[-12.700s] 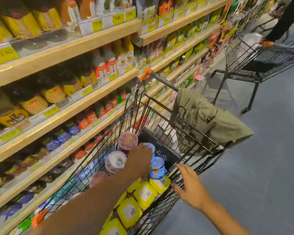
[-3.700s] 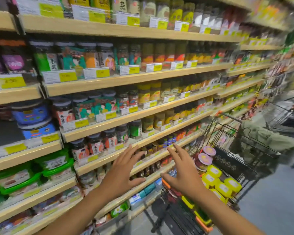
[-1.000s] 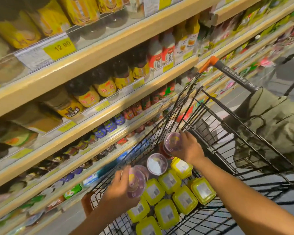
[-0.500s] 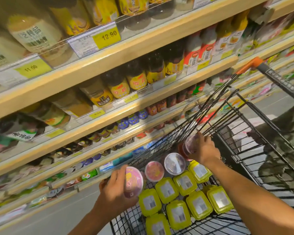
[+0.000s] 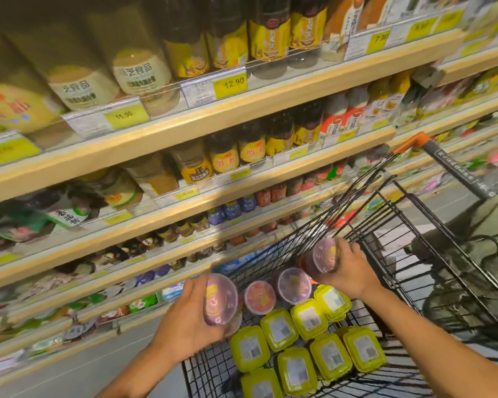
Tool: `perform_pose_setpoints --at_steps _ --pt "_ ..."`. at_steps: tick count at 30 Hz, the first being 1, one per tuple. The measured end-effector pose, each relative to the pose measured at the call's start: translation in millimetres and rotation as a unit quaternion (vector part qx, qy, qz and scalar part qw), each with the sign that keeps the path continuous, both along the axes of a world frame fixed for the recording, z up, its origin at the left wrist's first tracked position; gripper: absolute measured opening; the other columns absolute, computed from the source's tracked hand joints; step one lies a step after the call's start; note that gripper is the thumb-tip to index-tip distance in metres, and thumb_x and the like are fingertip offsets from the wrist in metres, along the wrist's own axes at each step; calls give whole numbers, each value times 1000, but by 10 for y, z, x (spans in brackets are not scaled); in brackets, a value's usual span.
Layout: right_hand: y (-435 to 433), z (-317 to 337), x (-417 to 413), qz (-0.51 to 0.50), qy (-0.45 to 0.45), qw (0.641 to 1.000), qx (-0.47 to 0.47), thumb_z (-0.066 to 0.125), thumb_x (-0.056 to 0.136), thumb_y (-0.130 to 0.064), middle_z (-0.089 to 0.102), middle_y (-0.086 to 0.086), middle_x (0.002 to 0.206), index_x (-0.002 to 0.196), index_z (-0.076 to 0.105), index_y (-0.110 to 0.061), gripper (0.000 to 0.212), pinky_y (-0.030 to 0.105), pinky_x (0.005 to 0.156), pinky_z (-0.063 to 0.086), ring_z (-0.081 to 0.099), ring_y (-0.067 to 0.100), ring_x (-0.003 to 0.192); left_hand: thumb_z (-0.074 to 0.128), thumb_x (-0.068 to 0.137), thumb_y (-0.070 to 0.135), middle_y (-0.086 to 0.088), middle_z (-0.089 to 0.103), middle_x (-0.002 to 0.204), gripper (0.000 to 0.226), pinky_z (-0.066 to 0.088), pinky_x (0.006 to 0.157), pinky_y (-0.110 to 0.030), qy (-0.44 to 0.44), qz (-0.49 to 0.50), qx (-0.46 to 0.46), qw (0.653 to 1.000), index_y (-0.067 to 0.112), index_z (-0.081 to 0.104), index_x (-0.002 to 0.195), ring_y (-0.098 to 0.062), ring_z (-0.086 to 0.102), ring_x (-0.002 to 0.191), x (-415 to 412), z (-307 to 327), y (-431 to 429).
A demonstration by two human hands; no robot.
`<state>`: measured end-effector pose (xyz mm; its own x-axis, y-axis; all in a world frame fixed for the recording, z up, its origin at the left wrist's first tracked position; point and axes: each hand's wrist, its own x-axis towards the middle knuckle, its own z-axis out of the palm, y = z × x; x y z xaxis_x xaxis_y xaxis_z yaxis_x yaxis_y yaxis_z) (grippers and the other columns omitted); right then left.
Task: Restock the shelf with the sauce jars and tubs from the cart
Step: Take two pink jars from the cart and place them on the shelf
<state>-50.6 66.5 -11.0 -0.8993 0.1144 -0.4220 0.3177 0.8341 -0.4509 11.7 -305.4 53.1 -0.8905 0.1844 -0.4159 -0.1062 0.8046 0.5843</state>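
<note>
Stock seen at the sauce aisle.

- Shelf [image 5: 242,110]: pale wood edges, yellow price tags reading 11.00 [image 5: 124,114], 12.90 [image 5: 230,81], 7.90 [image 5: 381,38] and 9.00 [image 5: 187,193]. Large bottles [image 5: 140,71] on the top row carry cream labels with the characters 芝良品. A jar [image 5: 200,173] one row down reads 混合芝麻酱. Its neighbours have red characters on yellow, too blurred to read.
- Cart [image 5: 385,214]: black wire, standing just beside the shelf. The handle [image 5: 443,162] has an orange end and white lettering that cannot be read. An olive cloth [image 5: 472,254] is bundled at the handle end.
- Round tubs, clear lids over pink-red contents with a small yellow sticker. Two [image 5: 260,297] stand upright in the cart, side by side.
- Held tub [image 5: 220,300]: tilted on its side above the cart's near corner. Left grip [image 5: 190,320] is curled round it, fingers behind and palm underneath.
- Second held tub [image 5: 324,258]: also tilted, by the shelf-side wire wall. Right grip [image 5: 348,271] is wrapped over it, fingers across the top.
- Square tubs [image 5: 279,330]: lime-green lids with white barcode labels, packed in rows on the cart floor.
</note>
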Motion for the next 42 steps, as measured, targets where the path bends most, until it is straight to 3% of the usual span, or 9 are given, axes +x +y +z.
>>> perform_pose_setpoints --at_steps 7,11,14,19,23,29,35,40,42 --pt "-573 796 68 78 71 989 -104 79 46 -68 41 -5 124 141 32 -41 109 28 94 38 43 11 116 78 52 81 17 47 129 108 52 94 -32 73 50 42 995 41 34 142 -7 56 116 140 231 -545" --pt "-1059 1223 61 123 115 979 -119 79 51 -64 43 -4 139 149 34 -32 113 28 103 37 42 13 129 87 55 67 21 45 129 102 41 87 -4 118 73 109 984 47 34 140 12 50 115 326 566 -1001" --pt "-1582 1614 156 151 144 966 -149 86 52 -56 47 -6 140 145 41 -29 107 22 99 37 47 9 128 88 56 63 24 43 136 103 46 87 -9 141 107 154 972 56 29 140 10 52 118 561 843 -1441" --pt "-2579 2182 478 178 174 939 -237 82 45 -62 59 -10 127 127 53 -33 92 20 93 43 57 6 114 98 50 27 14 64 114 86 51 73 -12 163 196 257 932 35 51 122 9 65 93 1039 1386 -2181" --pt "-3418 2548 767 199 177 916 -298 81 46 -59 60 -1 121 124 53 -34 86 10 80 45 59 0 99 94 58 21 16 62 118 87 45 78 -3 196 234 319 897 21 53 135 21 60 93 1504 1757 -2831" --pt "-4549 2933 1242 236 186 872 -386 84 48 -55 61 -4 126 124 56 -30 84 29 90 50 60 15 114 87 75 7 18 58 121 76 47 73 -5 259 273 317 871 30 50 136 23 59 92 2234 2166 -3711" --pt "-5491 3243 1584 285 198 835 -427 87 43 -69 59 -6 129 119 59 -38 86 48 96 53 58 18 118 81 75 36 30 41 126 89 54 69 -11 304 330 297 843 46 31 149 9 53 106 2845 2422 -4388" --pt "-6075 3490 1771 323 198 815 -439 83 42 -73 58 -8 127 117 60 -41 85 53 92 54 59 19 114 89 65 55 12 51 131 95 62 80 -32 317 370 318 813 49 38 145 -11 63 111 3137 2599 -4807" --pt "-6296 3559 1787 338 196 806 -444 82 45 -73 57 -9 128 117 61 -41 81 56 92 54 58 20 116 84 56 59 12 52 132 98 62 79 -31 326 384 317 804 48 41 144 -11 64 110 3211 2658 -4962"
